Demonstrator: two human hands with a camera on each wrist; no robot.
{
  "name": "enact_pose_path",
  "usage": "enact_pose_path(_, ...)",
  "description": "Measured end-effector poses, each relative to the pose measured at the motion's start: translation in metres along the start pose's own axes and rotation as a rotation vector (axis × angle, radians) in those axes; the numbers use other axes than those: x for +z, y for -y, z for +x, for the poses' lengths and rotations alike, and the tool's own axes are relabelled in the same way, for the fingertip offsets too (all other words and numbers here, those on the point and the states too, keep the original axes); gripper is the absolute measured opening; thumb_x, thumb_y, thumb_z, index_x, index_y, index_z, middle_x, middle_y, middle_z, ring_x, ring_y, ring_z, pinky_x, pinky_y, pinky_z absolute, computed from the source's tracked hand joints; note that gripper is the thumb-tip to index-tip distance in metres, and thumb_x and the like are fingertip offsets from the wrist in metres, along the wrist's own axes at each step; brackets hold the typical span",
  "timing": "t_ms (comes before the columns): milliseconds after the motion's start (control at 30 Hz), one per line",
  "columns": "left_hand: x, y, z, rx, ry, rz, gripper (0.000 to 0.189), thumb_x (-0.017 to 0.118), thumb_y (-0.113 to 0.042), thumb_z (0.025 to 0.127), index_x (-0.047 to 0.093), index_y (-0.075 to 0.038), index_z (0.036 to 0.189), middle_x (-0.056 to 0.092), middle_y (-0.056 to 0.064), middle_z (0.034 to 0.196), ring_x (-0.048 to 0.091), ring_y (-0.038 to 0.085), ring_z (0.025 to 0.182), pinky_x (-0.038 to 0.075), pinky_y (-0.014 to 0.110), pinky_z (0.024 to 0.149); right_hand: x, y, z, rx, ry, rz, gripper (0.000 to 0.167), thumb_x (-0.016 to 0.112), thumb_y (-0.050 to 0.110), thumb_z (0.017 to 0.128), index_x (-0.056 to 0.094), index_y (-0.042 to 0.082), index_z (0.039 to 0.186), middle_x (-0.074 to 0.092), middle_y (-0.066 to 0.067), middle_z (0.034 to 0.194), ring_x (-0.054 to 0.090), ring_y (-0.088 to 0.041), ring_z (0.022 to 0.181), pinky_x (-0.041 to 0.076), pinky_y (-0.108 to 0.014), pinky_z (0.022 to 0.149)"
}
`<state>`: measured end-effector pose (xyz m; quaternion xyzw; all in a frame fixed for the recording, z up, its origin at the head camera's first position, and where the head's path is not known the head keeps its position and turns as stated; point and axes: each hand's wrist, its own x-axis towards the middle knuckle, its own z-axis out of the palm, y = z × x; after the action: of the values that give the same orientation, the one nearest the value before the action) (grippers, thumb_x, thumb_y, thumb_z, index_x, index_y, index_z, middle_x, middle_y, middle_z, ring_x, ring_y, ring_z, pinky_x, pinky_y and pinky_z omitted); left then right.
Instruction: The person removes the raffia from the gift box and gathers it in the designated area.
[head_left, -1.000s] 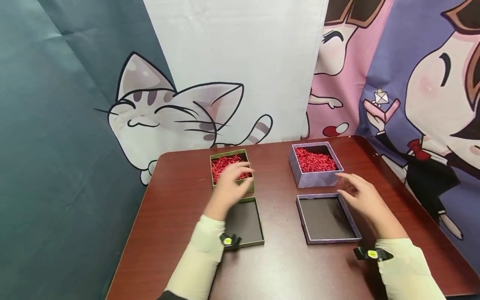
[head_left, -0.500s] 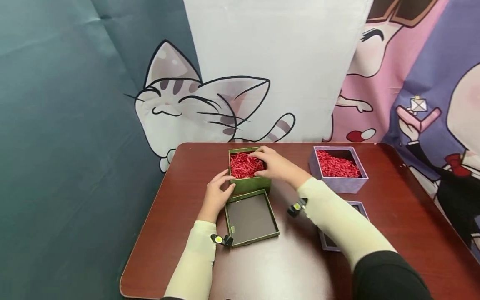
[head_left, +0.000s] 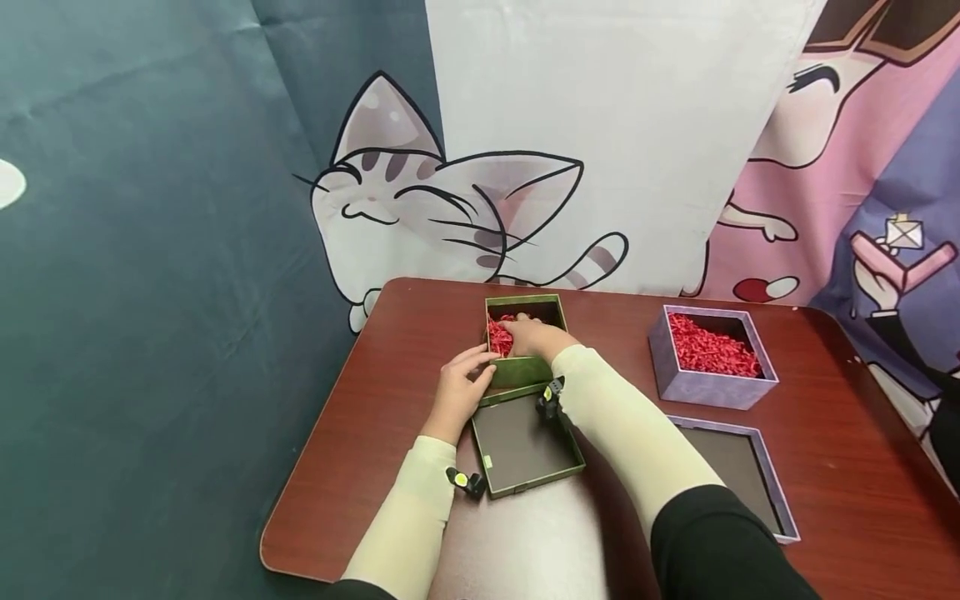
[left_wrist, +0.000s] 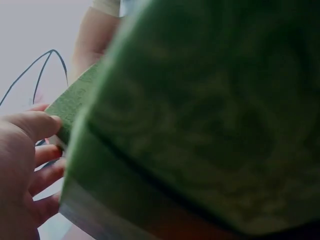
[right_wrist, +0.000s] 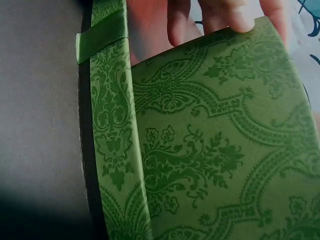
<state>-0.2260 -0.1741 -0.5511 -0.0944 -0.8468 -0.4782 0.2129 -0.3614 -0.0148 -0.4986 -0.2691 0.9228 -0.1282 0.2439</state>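
Note:
A green patterned box [head_left: 525,372] stands on the table, seen in all views. My left hand [head_left: 457,388] holds its near left corner, with the thumb [right_wrist: 242,20] on the front face and the fingers [left_wrist: 47,175] along the left side. My right hand [head_left: 534,336] reaches down inside the box, among red shredded paper [head_left: 498,333]. The paper is bunched at the left, and dark inner wall shows at the back and right. The right fingertips are buried, so I cannot tell whether they pinch any paper. The green box's lid [head_left: 525,446] lies inside-up in front, under the right wrist.
At the right stands a lilac box [head_left: 716,390] filled with red shredded paper. Its lid [head_left: 772,475] lies inside-up before it, partly behind the right sleeve. A cartoon-printed cloth [head_left: 630,125] hangs behind the brown table [head_left: 360,467].
The right hand crossed from the lilac box to the green one and sank deeper into it; its paper has shifted left. The left hand moved to the green box's corner. The green lid has turned slightly.

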Motion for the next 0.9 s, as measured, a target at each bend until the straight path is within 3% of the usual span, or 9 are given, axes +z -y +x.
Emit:
enact_pose_path(167,0.006,-0.002,-0.004,0.037,-0.039,-0.007,0.022,0.077,-0.008,0.094,0.082,-0.016,0.113,0.070,0.011,0.131,0.074,0.022,0.097,0.062,0.034,0.078,0.002,-0.004,0.000,-0.121,-0.083,0.003,0.056,0.073,0.021,0.096,0.057,0.006,0.148,0.063,-0.017,0.141,0.059,-0.033,0.130,0.049,-0.048,0.108)
enact_pose_path(267,0.009,-0.001,-0.005,0.056,-0.060,-0.009,0.021,0.078,-0.007,0.093,0.082,-0.015,0.112,0.071,0.010,0.130,0.074,0.023,0.102,0.062,0.034,0.079,-0.007,-0.008,-0.007,-0.161,-0.191,0.036,0.057,0.076,0.008,0.087,0.063,0.006,0.142,0.068,-0.014,0.134,0.065,-0.029,0.118,0.054,-0.045,0.097)
enact_pose_path(400,0.009,-0.002,-0.005,0.067,-0.073,-0.013,0.022,0.079,-0.006,0.092,0.082,-0.015,0.112,0.072,0.011,0.128,0.074,0.025,0.104,0.062,0.037,0.079,-0.037,-0.018,-0.024,-0.192,-0.370,0.112,0.064,0.077,0.006,0.076,0.066,0.010,0.139,0.068,-0.014,0.132,0.064,-0.031,0.117,0.054,-0.047,0.095)
enact_pose_path(533,0.007,-0.003,-0.002,0.066,-0.071,-0.009,0.021,0.078,-0.005,0.093,0.082,-0.014,0.111,0.072,0.014,0.127,0.074,0.025,0.101,0.062,0.038,0.079,-0.076,-0.038,-0.053,-0.189,-0.557,0.198,0.039,0.080,0.013,0.078,0.073,0.012,0.116,0.072,-0.014,0.118,0.066,-0.034,0.111,0.052,-0.052,0.099)
enact_pose_path(633,0.006,-0.003,0.000,0.072,-0.068,-0.007,0.020,0.078,-0.006,0.093,0.082,-0.013,0.112,0.072,0.014,0.128,0.074,0.026,0.103,0.062,0.038,0.079,-0.093,-0.064,-0.075,-0.120,-0.666,0.223,0.030,0.079,0.012,0.080,0.071,0.008,0.108,0.071,-0.018,0.112,0.065,-0.038,0.108,0.051,-0.055,0.099)
enact_pose_path(733,0.005,-0.003,0.000,0.077,-0.073,-0.010,0.020,0.078,-0.006,0.093,0.082,-0.012,0.112,0.071,0.015,0.128,0.074,0.026,0.102,0.062,0.038,0.078,-0.086,-0.096,-0.090,-0.028,-0.672,0.243,0.041,0.075,0.004,0.077,0.069,0.004,0.118,0.069,-0.023,0.113,0.064,-0.041,0.106,0.051,-0.057,0.097)
enact_pose_path(900,0.006,-0.003,-0.002,0.054,-0.069,-0.014,0.020,0.078,-0.006,0.093,0.082,-0.011,0.112,0.071,0.015,0.129,0.075,0.025,0.097,0.062,0.035,0.076,-0.032,-0.134,-0.093,0.084,-0.500,0.187,0.066,0.075,0.005,0.075,0.059,-0.002,0.139,0.065,-0.030,0.125,0.062,-0.046,0.113,0.049,-0.059,0.101)
